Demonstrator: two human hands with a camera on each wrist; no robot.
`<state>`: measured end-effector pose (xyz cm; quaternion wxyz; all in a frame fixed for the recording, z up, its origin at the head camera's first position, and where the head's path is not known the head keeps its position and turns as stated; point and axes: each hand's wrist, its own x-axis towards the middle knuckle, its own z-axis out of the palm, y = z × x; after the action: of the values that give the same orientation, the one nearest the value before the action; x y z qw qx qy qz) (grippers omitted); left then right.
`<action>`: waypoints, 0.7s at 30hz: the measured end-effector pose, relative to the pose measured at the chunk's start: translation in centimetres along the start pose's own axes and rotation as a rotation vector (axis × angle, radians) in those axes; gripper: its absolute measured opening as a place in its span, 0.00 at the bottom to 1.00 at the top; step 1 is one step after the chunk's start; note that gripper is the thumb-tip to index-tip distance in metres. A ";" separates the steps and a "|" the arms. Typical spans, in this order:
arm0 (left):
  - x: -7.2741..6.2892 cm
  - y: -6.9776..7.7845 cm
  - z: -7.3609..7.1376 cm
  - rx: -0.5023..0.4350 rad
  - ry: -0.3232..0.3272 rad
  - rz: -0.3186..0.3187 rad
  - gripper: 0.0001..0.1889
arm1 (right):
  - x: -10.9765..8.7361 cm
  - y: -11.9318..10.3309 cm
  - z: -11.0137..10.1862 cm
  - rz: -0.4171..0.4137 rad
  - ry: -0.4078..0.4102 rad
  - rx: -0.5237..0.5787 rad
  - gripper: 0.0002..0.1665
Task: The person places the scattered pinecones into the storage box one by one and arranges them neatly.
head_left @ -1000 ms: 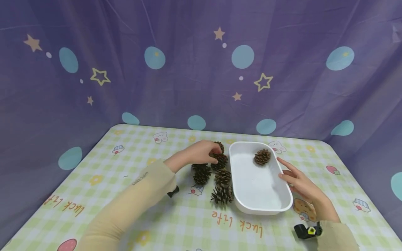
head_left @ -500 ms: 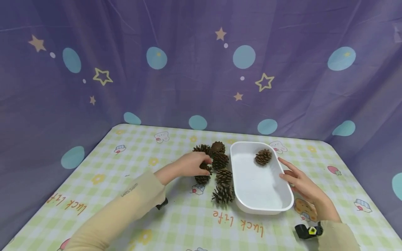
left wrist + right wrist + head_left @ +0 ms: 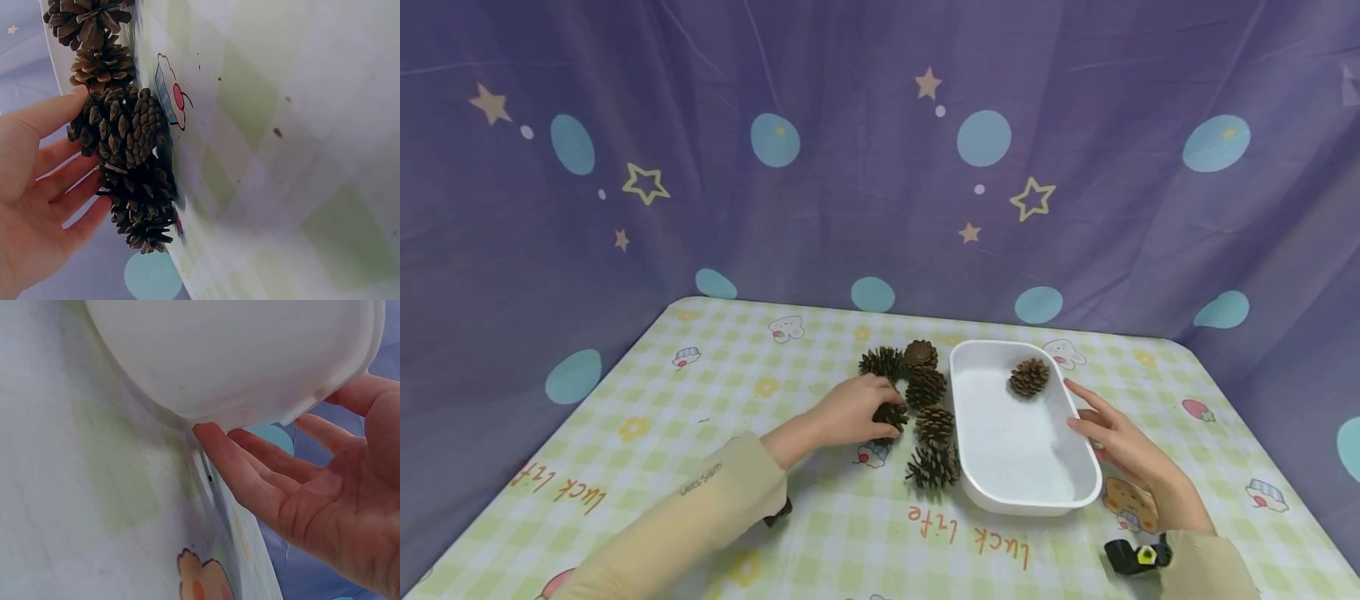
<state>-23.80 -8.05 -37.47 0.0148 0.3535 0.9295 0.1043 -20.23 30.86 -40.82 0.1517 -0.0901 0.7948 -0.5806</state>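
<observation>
My left hand [image 3: 853, 410] is on a brown pine cone [image 3: 892, 416] at the left of a cluster on the table. In the left wrist view the thumb lies on one side of that pine cone [image 3: 115, 128] and the fingers curve round its far side. My right hand [image 3: 1123, 442] rests against the right side of a white plastic tub [image 3: 1026, 505]. Its fingers are stretched out, and the right wrist view has their tips touching the tub's outer wall [image 3: 231, 369]. One pine cone [image 3: 1028, 377] lies inside the tub, toward its far right corner.
Between my left hand and the tub stand several pine cones [image 3: 933, 464], close together, some against the tub's left side. A checkered tablecloth [image 3: 820, 533] covers the table. Behind its far edge hangs a purple curtain [image 3: 865, 225].
My left hand has left the farther pine cones, come nearer and leftward, and now grips the pine cone at the cluster's left. My right hand and the tub stay put.
</observation>
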 end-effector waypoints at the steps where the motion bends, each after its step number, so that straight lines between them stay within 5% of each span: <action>1: -0.1 0.0 0.0 -0.005 0.002 -0.002 0.22 | 0.0 0.0 0.0 0.000 0.000 0.003 0.40; 21: -0.9 0.4 0.3 -0.134 0.060 -0.046 0.19 | -0.1 0.2 0.1 -0.008 -0.010 0.009 0.40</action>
<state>-22.85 -8.36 -37.70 0.0128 0.3272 0.9282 0.1765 -20.16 30.89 -41.01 0.1537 -0.0953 0.7910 -0.5845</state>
